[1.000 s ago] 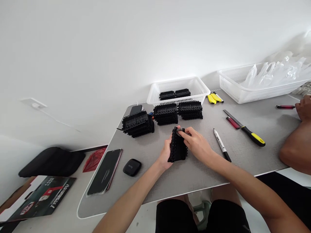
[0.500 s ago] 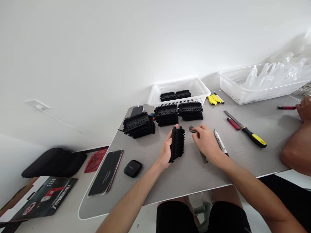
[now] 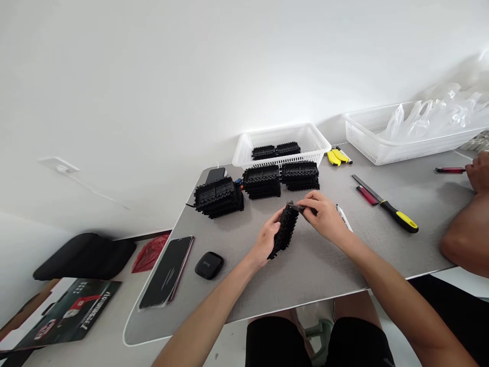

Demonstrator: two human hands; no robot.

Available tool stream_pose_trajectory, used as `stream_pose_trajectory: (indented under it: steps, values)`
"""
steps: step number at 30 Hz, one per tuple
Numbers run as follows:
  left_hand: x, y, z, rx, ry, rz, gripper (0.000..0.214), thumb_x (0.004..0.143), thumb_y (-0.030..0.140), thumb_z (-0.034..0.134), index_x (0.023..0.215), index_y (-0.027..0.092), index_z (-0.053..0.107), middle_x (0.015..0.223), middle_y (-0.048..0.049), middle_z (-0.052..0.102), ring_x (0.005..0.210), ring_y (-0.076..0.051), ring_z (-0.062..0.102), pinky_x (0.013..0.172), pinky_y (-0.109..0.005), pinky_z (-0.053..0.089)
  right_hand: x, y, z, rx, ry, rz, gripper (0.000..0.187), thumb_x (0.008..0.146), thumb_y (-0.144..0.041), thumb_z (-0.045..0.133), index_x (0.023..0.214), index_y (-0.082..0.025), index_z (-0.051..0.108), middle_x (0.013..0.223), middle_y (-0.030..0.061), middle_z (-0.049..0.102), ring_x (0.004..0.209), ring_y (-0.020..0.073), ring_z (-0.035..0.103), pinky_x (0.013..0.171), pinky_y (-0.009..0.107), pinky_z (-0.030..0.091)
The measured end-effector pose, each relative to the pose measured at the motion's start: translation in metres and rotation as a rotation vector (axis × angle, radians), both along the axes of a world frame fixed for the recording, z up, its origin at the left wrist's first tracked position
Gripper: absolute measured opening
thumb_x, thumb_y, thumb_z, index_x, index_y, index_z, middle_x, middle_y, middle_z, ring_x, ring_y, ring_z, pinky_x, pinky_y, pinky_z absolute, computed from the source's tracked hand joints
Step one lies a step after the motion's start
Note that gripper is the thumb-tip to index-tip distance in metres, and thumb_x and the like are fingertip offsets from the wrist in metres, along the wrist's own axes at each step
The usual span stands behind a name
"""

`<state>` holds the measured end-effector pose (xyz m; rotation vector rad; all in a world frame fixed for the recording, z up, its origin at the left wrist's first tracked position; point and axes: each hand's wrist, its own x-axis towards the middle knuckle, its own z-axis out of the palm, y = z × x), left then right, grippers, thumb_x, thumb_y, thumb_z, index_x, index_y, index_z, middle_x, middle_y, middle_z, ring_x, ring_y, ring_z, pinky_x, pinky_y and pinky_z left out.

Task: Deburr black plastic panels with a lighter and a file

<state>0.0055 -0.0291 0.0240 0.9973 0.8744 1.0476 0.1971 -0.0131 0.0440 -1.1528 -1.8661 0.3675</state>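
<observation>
My left hand [image 3: 267, 239] grips a stack of black plastic parts [image 3: 286, 230], tilted up off the grey table [image 3: 305, 270]. My right hand [image 3: 323, 214] pinches a thin dark strip [image 3: 296, 206] at the top end of that stack. Behind them stand three more stacks of the same black parts: a left stack [image 3: 218, 196], a middle stack [image 3: 262, 181] and a right stack [image 3: 301, 175]. A white basket [image 3: 280, 145] at the back holds two more such parts.
A marker [image 3: 345, 218], a yellow-handled knife [image 3: 385, 204], a red cutter [image 3: 367, 194] and yellow cutters [image 3: 336, 155] lie to the right. A second basket [image 3: 405, 135] holds clear bags. Another person's arm [image 3: 464, 229] rests at the right edge. A phone [image 3: 166, 270] and small black case [image 3: 208, 265] lie left.
My right hand pulled away from the stack with a thin dark strip, then came back to the stack's top end. My left hand tilted the stack to the right.
</observation>
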Motion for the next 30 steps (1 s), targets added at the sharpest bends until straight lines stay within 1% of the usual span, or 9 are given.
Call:
stream_pose_trajectory:
  steps: [3, 4, 9, 12, 15, 18, 22, 26, 30]
  values:
    - [-0.002, 0.003, 0.002, -0.049, -0.039, -0.026, 0.049, 0.08, 0.039, 0.058, 0.126, 0.019, 0.062, 0.097, -0.0074, 0.069, 0.071, -0.017, 0.057, 0.062, -0.027, 0.043, 0.005, 0.003, -0.003, 0.035, 0.06, -0.167, 0.032, 0.09, -0.015, 0.044, 0.103, -0.021, 0.072, 0.097, 0.0072, 0.06, 0.077, 0.0154, 0.059, 0.068, 0.03, 0.049]
    - [-0.003, 0.003, 0.002, -0.066, -0.065, -0.026, 0.049, 0.08, 0.04, 0.058, 0.125, 0.02, 0.063, 0.096, -0.0074, 0.069, 0.071, -0.017, 0.057, 0.061, -0.027, 0.044, 0.005, 0.003, -0.004, 0.048, 0.081, -0.179, 0.033, 0.09, -0.015, 0.044, 0.107, -0.022, 0.071, 0.099, 0.0074, 0.06, 0.08, 0.0158, 0.06, 0.069, 0.03, 0.049]
    - [-0.005, 0.0, 0.009, -0.103, -0.147, -0.046, 0.045, 0.08, 0.043, 0.059, 0.116, 0.018, 0.066, 0.087, -0.0067, 0.068, 0.07, -0.017, 0.058, 0.062, -0.027, 0.046, 0.0, 0.005, -0.011, 0.089, -0.007, 0.058, 0.035, 0.091, -0.016, 0.044, 0.113, -0.025, 0.069, 0.099, 0.0055, 0.06, 0.082, 0.0142, 0.059, 0.072, 0.029, 0.05]
    - [-0.009, -0.002, 0.014, -0.12, -0.181, -0.047, 0.047, 0.08, 0.046, 0.059, 0.118, 0.018, 0.066, 0.091, -0.007, 0.069, 0.072, -0.018, 0.059, 0.064, -0.027, 0.047, 0.003, 0.007, -0.013, 0.017, -0.07, -0.023, 0.032, 0.09, -0.015, 0.046, 0.108, -0.022, 0.072, 0.096, 0.0057, 0.061, 0.073, 0.0129, 0.057, 0.068, 0.028, 0.049]
    - [-0.012, -0.003, 0.015, -0.129, -0.199, -0.068, 0.049, 0.08, 0.047, 0.058, 0.119, 0.018, 0.065, 0.093, -0.0068, 0.069, 0.074, -0.018, 0.059, 0.065, -0.028, 0.046, 0.006, 0.009, -0.012, -0.002, 0.001, -0.082, 0.031, 0.089, -0.014, 0.046, 0.105, -0.019, 0.072, 0.093, 0.0054, 0.061, 0.077, 0.0138, 0.059, 0.07, 0.028, 0.049]
    - [-0.011, -0.003, 0.012, -0.143, -0.201, -0.114, 0.048, 0.079, 0.046, 0.058, 0.117, 0.018, 0.066, 0.093, -0.007, 0.069, 0.074, -0.018, 0.058, 0.065, -0.028, 0.046, 0.004, 0.007, -0.008, 0.087, 0.05, -0.03, 0.031, 0.09, -0.014, 0.045, 0.107, -0.021, 0.07, 0.094, 0.0055, 0.06, 0.084, 0.0149, 0.06, 0.075, 0.029, 0.05]
    - [-0.007, -0.002, 0.008, -0.108, -0.196, -0.114, 0.05, 0.078, 0.047, 0.06, 0.119, 0.018, 0.065, 0.091, -0.0073, 0.069, 0.073, -0.018, 0.058, 0.065, -0.028, 0.046, 0.0, 0.003, -0.006, 0.192, -0.095, 0.037, 0.032, 0.092, -0.015, 0.042, 0.108, -0.023, 0.069, 0.097, 0.0067, 0.058, 0.084, 0.0152, 0.059, 0.072, 0.029, 0.05]
    - [-0.005, -0.002, 0.007, -0.098, -0.178, -0.105, 0.057, 0.078, 0.045, 0.061, 0.129, 0.019, 0.058, 0.101, -0.0084, 0.069, 0.079, -0.019, 0.061, 0.068, -0.028, 0.047, 0.002, 0.001, -0.007, 0.279, -0.254, 0.012, 0.029, 0.093, -0.017, 0.043, 0.107, -0.022, 0.068, 0.098, 0.0077, 0.06, 0.081, 0.0156, 0.059, 0.068, 0.028, 0.049]
    - [-0.004, -0.001, 0.007, -0.123, -0.158, -0.111, 0.059, 0.08, 0.045, 0.059, 0.132, 0.019, 0.055, 0.099, -0.0071, 0.068, 0.076, -0.017, 0.059, 0.066, -0.027, 0.046, 0.002, 0.0, -0.006, 0.349, -0.254, 0.003, 0.026, 0.092, -0.015, 0.044, 0.098, -0.021, 0.068, 0.093, 0.0067, 0.061, 0.073, 0.014, 0.058, 0.061, 0.026, 0.047]
